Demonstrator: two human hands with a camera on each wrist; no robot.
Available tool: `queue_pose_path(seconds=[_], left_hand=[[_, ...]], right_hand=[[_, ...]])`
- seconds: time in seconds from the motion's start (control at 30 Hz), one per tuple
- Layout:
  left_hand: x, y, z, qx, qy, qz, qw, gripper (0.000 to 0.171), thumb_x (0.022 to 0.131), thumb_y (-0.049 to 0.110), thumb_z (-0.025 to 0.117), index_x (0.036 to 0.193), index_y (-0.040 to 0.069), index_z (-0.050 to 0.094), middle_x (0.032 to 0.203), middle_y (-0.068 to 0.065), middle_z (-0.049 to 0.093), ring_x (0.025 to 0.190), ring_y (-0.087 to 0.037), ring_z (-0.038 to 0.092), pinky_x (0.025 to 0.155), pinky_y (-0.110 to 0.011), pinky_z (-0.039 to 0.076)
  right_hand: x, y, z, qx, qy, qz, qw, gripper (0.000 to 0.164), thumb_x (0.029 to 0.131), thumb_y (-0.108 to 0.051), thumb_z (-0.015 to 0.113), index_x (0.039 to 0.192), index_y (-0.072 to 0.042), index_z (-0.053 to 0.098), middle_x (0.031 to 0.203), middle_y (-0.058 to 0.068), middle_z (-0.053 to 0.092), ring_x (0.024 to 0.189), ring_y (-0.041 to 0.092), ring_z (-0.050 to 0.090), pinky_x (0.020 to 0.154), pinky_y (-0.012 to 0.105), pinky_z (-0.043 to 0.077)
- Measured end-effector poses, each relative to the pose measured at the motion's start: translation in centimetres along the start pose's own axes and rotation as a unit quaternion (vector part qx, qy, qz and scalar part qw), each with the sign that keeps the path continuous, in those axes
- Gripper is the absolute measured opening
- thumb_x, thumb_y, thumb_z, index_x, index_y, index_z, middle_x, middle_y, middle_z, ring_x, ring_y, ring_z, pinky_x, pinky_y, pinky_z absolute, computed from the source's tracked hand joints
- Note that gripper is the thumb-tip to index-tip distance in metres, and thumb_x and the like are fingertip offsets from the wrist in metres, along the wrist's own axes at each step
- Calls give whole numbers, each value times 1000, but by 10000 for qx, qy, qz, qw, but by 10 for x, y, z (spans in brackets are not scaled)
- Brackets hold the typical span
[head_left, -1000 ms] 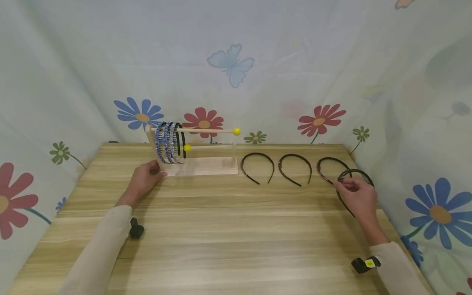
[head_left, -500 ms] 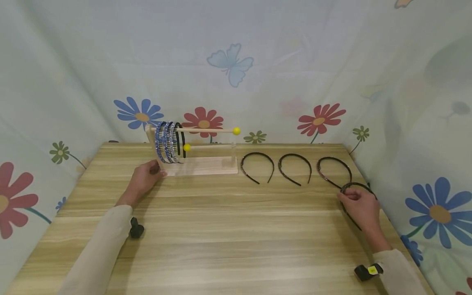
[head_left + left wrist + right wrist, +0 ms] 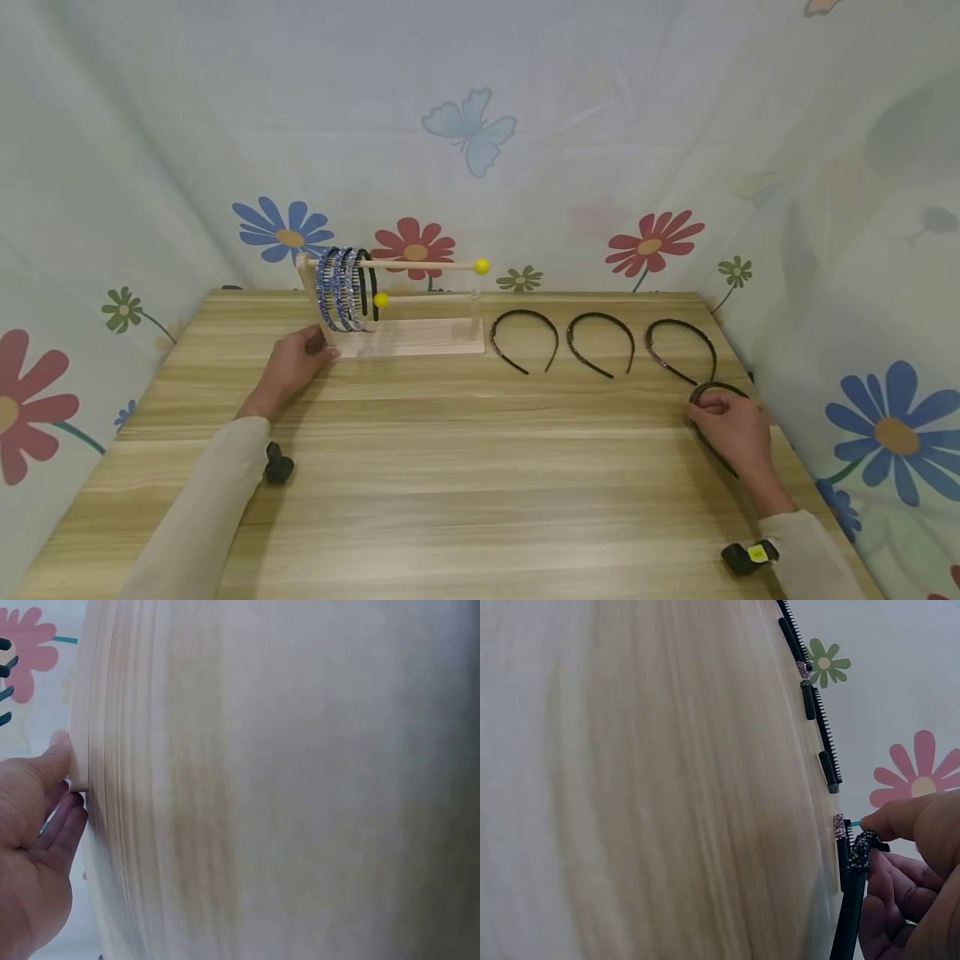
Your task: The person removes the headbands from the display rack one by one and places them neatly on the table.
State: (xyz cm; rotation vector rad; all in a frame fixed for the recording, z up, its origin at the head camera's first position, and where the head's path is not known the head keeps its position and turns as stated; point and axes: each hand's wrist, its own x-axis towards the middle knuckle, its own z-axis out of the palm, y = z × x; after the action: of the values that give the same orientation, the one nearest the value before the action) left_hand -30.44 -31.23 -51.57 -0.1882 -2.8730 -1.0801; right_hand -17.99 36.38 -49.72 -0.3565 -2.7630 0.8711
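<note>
My left hand (image 3: 291, 360) grips the left end of a pale wooden stand (image 3: 420, 340), its thumb at the base's front edge. In the left wrist view, the thumb (image 3: 54, 759) lies along that base. Glittery blue headbands (image 3: 324, 292), a silvery one (image 3: 352, 287) and black ones (image 3: 374, 292) hang on the stand's rods. At the table's right side my right hand (image 3: 737, 427) pinches a black headband (image 3: 712, 448) between thumb and fingers. Dark sparkles cover part of this headband (image 3: 861, 851) in the right wrist view. Part of it is hidden behind the hand.
Three black headbands lie in a row right of the stand: a left one (image 3: 523, 312), a middle one (image 3: 600, 317) and a right one (image 3: 678, 322) just beyond the right hand. Yellow balls (image 3: 482, 267) cap the rods. A flowered curtain (image 3: 555, 192) surrounds the table.
My right hand has drawn the black headband toward me and lowered it, away from the rightmost headband on the table. The left hand and the stand have stayed put.
</note>
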Motion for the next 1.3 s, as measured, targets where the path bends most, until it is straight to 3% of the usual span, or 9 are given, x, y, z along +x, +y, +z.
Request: queue_pose_path(seconds=[0.23, 0.57, 0.97, 1.3], left_hand=[[0, 0, 1, -4, 25, 17, 10000, 56, 100, 21, 68, 144, -7, 50, 137, -30, 59, 126, -47, 58, 109, -61, 44], [0, 1, 0, 10, 30, -24, 10000, 56, 100, 22, 68, 144, -7, 50, 139, -30, 58, 128, -47, 56, 110, -61, 42], [0, 1, 0, -4, 18, -21, 10000, 56, 101, 22, 68, 144, -8, 50, 139, -31, 57, 128, -48, 56, 110, -61, 42], [0, 2, 1, -53, 7, -68, 10000, 56, 101, 21, 67, 145, -8, 49, 139, -31, 57, 129, -48, 55, 110, -61, 42]], right_hand=[[-1, 1, 1, 0, -127, -66, 9999, 29, 88, -29, 79, 96, -1, 77, 88, 14, 78, 71, 17, 67, 62, 31, 48], [-2, 8, 2, -205, -358, -88, 9991, 34, 90, -34, 78, 100, -1, 77, 89, 14, 78, 76, 26, 70, 66, 40, 49], [1, 10, 0, -197, -645, -54, 9977, 44, 93, -41, 74, 108, 1, 76, 96, 16, 78, 79, 26, 71, 66, 37, 51], [2, -9, -10, 46, -456, -305, 9985, 43, 96, -40, 70, 112, 0, 76, 102, 19, 76, 88, 33, 71, 67, 38, 56]])
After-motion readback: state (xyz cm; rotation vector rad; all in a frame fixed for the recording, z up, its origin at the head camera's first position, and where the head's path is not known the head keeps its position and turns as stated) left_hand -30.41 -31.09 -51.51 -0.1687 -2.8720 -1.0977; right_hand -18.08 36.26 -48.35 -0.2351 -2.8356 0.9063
